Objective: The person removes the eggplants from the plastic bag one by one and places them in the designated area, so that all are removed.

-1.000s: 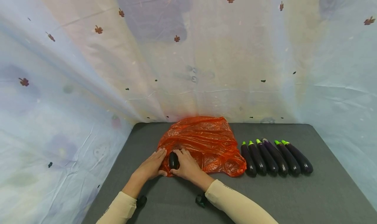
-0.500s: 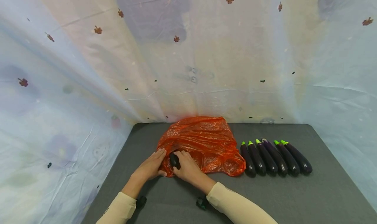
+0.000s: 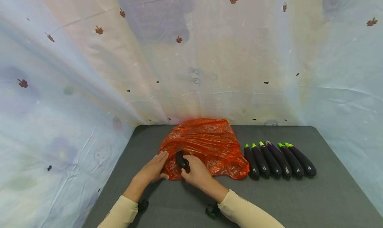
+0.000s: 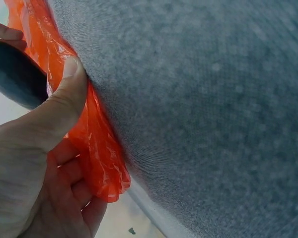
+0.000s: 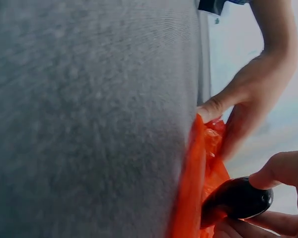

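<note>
An orange-red plastic bag [image 3: 206,138] lies spread out, its surface crinkled. At its left side my left hand [image 3: 153,167] grips the edge, thumb [image 4: 64,94] on one side and fingers [image 4: 74,173] against the other. My right hand [image 3: 195,173] holds a dark, glossy eggplant [image 3: 181,159] between thumb and fingers. In the right wrist view, the eggplant's [image 5: 243,198] rounded end shows, while its other end is hidden behind the bag's film [image 5: 191,198]. The left wrist view also catches the eggplant [image 4: 17,74] beside my left thumb.
Several eggplants [image 3: 270,161] with green stem ends lie side by side on the grey table [image 3: 269,201], right of the bag. A pale printed sheet [image 3: 209,71] hangs behind and to the left of the table.
My right hand and the eggplant have shifted a little to the right over the bag, and the eggplant has tilted. My left hand stays at the bag's left edge.
</note>
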`<state>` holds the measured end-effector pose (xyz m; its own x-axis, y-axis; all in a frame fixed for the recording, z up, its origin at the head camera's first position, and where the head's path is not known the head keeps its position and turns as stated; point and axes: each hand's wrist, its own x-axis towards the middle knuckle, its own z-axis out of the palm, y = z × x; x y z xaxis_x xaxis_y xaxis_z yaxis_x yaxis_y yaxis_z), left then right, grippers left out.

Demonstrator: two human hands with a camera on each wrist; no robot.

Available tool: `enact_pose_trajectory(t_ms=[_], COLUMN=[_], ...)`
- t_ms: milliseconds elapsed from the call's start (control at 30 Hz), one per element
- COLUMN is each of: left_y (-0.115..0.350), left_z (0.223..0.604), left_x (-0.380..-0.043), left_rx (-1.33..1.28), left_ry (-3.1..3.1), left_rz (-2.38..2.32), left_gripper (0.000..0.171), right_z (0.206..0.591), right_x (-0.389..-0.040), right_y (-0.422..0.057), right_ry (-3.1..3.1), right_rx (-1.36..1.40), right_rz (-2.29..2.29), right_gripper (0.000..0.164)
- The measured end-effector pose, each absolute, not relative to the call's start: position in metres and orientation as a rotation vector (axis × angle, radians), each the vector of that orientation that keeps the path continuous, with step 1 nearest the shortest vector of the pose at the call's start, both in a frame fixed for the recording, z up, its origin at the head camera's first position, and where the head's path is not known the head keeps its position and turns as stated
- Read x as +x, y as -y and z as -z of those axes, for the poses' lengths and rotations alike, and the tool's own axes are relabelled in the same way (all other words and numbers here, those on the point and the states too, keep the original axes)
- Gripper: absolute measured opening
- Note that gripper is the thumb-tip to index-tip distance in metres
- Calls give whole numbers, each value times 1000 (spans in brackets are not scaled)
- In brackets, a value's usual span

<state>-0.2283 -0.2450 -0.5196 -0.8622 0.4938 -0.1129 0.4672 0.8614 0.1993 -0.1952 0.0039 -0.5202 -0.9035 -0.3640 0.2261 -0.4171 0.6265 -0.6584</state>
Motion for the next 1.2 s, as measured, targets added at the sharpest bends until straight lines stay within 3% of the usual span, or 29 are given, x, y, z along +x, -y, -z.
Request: enact_pose_trajectory(t_ms=[1200], left_y=[247], left_z=[520], left_x=[-230], left_rx=[745], left_ry=[-2865], left_rz=[-266], left_gripper=[99], right_z=[504], right_x=[-178], right_y=[-90], right_ry=[2664], right_rx=[591], right_rz=[-1607], right_gripper=[44])
